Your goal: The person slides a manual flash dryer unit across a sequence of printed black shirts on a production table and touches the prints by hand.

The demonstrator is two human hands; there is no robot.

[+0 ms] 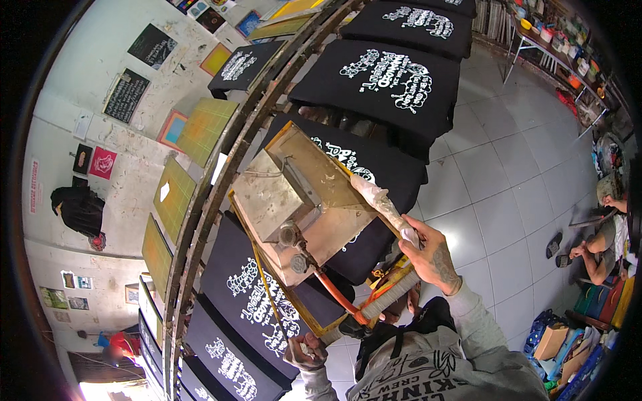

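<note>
Centrally, a scuffed, box-shaped metal housing [271,207] with yellow edges sits above black cloth shirts [401,83], a smooth orange hose [334,291] running near its round metal fitting [292,235]. White, bubbly lettering and drawings cover the shirts; dark print marks the grey sweatshirt [435,367]. Reaching up and forward, the right hand [431,254] closes round the near end of a pale, lumpy wrapped handle [380,200]; the left hand [307,351], lower down, curls beside the housing's near corner, its exact hold impossible to tell.
</note>
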